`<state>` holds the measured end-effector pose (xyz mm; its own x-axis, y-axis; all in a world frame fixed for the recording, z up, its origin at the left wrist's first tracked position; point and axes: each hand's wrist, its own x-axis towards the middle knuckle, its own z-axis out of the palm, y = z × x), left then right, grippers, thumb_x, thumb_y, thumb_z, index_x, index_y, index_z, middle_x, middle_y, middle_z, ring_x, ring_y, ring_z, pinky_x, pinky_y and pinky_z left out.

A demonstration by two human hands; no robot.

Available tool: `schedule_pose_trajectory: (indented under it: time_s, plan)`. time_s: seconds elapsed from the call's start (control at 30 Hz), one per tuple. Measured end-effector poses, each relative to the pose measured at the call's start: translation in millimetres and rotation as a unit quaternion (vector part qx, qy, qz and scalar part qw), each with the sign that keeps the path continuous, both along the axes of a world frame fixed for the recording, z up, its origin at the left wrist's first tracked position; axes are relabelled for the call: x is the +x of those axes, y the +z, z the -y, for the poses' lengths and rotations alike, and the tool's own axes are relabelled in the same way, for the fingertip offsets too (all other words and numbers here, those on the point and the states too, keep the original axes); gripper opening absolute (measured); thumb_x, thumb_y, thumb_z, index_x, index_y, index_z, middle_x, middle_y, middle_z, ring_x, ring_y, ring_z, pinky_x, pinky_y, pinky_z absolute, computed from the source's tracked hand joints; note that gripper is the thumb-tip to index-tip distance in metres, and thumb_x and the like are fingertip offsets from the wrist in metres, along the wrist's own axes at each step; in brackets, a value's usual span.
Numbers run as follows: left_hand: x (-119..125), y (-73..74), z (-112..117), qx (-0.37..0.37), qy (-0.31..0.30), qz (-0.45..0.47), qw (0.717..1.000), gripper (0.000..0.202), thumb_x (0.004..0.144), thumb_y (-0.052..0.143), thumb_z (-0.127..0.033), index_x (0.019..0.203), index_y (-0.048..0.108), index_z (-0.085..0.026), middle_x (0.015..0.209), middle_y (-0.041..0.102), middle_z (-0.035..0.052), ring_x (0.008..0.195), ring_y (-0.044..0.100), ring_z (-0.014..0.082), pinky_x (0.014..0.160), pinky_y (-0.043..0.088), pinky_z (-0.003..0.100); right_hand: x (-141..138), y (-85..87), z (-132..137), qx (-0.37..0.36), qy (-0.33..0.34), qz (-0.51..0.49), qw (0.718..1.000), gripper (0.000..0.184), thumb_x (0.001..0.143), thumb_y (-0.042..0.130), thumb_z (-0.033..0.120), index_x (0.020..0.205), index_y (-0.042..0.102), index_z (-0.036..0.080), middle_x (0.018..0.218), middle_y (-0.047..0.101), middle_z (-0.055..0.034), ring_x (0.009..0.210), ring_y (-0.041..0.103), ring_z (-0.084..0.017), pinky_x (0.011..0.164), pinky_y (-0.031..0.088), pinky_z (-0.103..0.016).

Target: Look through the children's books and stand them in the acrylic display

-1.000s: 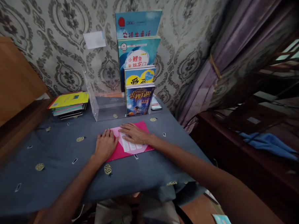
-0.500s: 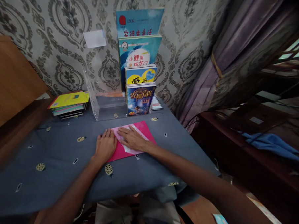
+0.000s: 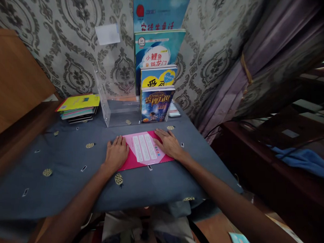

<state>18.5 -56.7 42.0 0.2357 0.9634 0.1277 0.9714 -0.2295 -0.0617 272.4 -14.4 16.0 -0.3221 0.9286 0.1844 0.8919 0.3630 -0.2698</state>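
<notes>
A pink book (image 3: 145,147) with white text panels lies flat on the grey-blue tablecloth (image 3: 73,186), sideways to me. My left hand (image 3: 117,152) rests on its left end, fingers stretched out and pointing away from me. On the right end lies my right hand (image 3: 168,144), open, its fingers spread across the cover. Neither hand grips anything. Behind the book stands a clear acrylic rack (image 3: 121,119); in its right half several books stand in steps, the front one a dark blue book (image 3: 155,106).
At the back left is a stack of books topped by a yellow one (image 3: 82,101). A small blurred item (image 3: 174,109) stands right of the rack. A wooden panel (image 3: 15,77) rises at the left. Beyond the table's right edge are a purple curtain (image 3: 226,65) and a blue cloth (image 3: 303,160).
My right hand has slid from the middle of the pink book to its right end, uncovering the text panels. My left hand stays on the left end. The view has shifted slightly.
</notes>
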Motion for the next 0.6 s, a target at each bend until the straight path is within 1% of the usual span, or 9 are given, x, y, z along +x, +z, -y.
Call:
schedule_pose_trajectory:
  time_s: [0.07, 0.1, 0.17, 0.23, 0.3, 0.4, 0.43, 0.5, 0.6]
  plan:
    - [3, 1.0, -1, -0.004, -0.021, -0.012, 1.0, 0.044, 0.099, 0.032, -0.018, 0.139, 0.052, -0.01, 0.147, 0.051, 0.0217, 0.138, 0.047, 0.0332, 0.113, 0.031, 0.061, -2, -1.6, 0, 0.007, 0.0, -0.006, 1.0, 0.049, 0.099, 0.042, 0.034, 0.143, 0.051, 0.016, 0.149, 0.051, -0.0146, 0.141, 0.044, -0.027, 0.118, 0.027, -0.053]
    - [6, 1.2, -2, -0.006, -0.04, -0.015, 0.999, 0.045, 0.099, 0.032, -0.015, 0.139, 0.051, -0.012, 0.148, 0.05, 0.0209, 0.139, 0.046, 0.0325, 0.114, 0.029, 0.062, -2, -2.4, 0, 0.01, 0.001, -0.006, 1.0, 0.049, 0.099, 0.042, 0.034, 0.143, 0.052, 0.017, 0.149, 0.052, -0.0145, 0.141, 0.044, -0.027, 0.118, 0.028, -0.054]
    - [17, 0.6, -4, -0.021, -0.082, -0.009, 0.996, 0.045, 0.099, 0.032, -0.013, 0.141, 0.05, -0.014, 0.149, 0.049, 0.0184, 0.14, 0.045, 0.0294, 0.115, 0.03, 0.058, -2, -4.0, -1, 0.014, 0.002, -0.004, 1.0, 0.049, 0.099, 0.041, 0.035, 0.143, 0.052, 0.017, 0.148, 0.052, -0.0143, 0.141, 0.044, -0.028, 0.117, 0.029, -0.053]
    - [32, -0.9, -8, -0.043, -0.12, 0.007, 0.992, 0.043, 0.101, 0.034, -0.019, 0.142, 0.048, -0.014, 0.15, 0.049, 0.017, 0.141, 0.044, 0.0264, 0.116, 0.031, 0.053, -1, -5.3, -1, 0.018, 0.004, -0.003, 1.0, 0.049, 0.099, 0.041, 0.036, 0.142, 0.052, 0.017, 0.148, 0.053, -0.0143, 0.14, 0.045, -0.028, 0.117, 0.029, -0.053]
    - [48, -2.2, -12, -0.054, -0.145, 0.022, 0.988, 0.042, 0.103, 0.035, -0.024, 0.142, 0.046, -0.013, 0.152, 0.047, 0.0162, 0.142, 0.042, 0.0249, 0.117, 0.032, 0.05, 0, -6.1, -2, 0.024, 0.005, -0.004, 1.0, 0.049, 0.099, 0.04, 0.036, 0.142, 0.053, 0.017, 0.147, 0.053, -0.0142, 0.139, 0.046, -0.028, 0.116, 0.03, -0.053]
    - [58, -1.3, -16, -0.051, -0.149, 0.025, 0.987, 0.041, 0.103, 0.035, -0.025, 0.141, 0.046, -0.013, 0.151, 0.047, 0.0164, 0.142, 0.043, 0.0251, 0.115, 0.033, 0.05, 0, -6.9, -2, 0.028, 0.006, -0.004, 1.0, 0.049, 0.099, 0.039, 0.037, 0.141, 0.053, 0.016, 0.147, 0.053, -0.014, 0.139, 0.046, -0.029, 0.116, 0.03, -0.054]
    - [56, -0.1, -17, -0.048, -0.142, 0.02, 0.988, 0.041, 0.103, 0.035, -0.025, 0.139, 0.048, -0.012, 0.15, 0.049, 0.0171, 0.14, 0.045, 0.026, 0.114, 0.034, 0.051, 0, -7.2, -2, 0.027, 0.006, -0.003, 1.0, 0.049, 0.099, 0.039, 0.037, 0.142, 0.053, 0.015, 0.148, 0.053, -0.0141, 0.139, 0.046, -0.029, 0.116, 0.03, -0.054]
    - [43, 2.9, -17, -0.045, -0.125, 0.006, 0.991, 0.039, 0.102, 0.035, -0.022, 0.136, 0.051, -0.011, 0.146, 0.053, 0.0182, 0.136, 0.05, 0.0273, 0.111, 0.037, 0.05, 0, -8.1, -2, 0.023, 0.005, -0.001, 1.0, 0.05, 0.099, 0.039, 0.036, 0.142, 0.053, 0.015, 0.149, 0.052, -0.0141, 0.139, 0.045, -0.029, 0.116, 0.029, -0.054]
    - [9, 6.7, -18, -0.043, -0.088, -0.012, 0.995, 0.042, 0.097, 0.034, -0.01, 0.135, 0.054, -0.01, 0.144, 0.055, 0.0179, 0.131, 0.055, 0.0269, 0.107, 0.041, 0.047, 1, -9.6, -3, 0.027, 0.001, -0.007, 1.0, 0.048, 0.099, 0.041, 0.036, 0.142, 0.053, 0.017, 0.148, 0.052, -0.013, 0.139, 0.046, -0.029, 0.116, 0.029, -0.054]
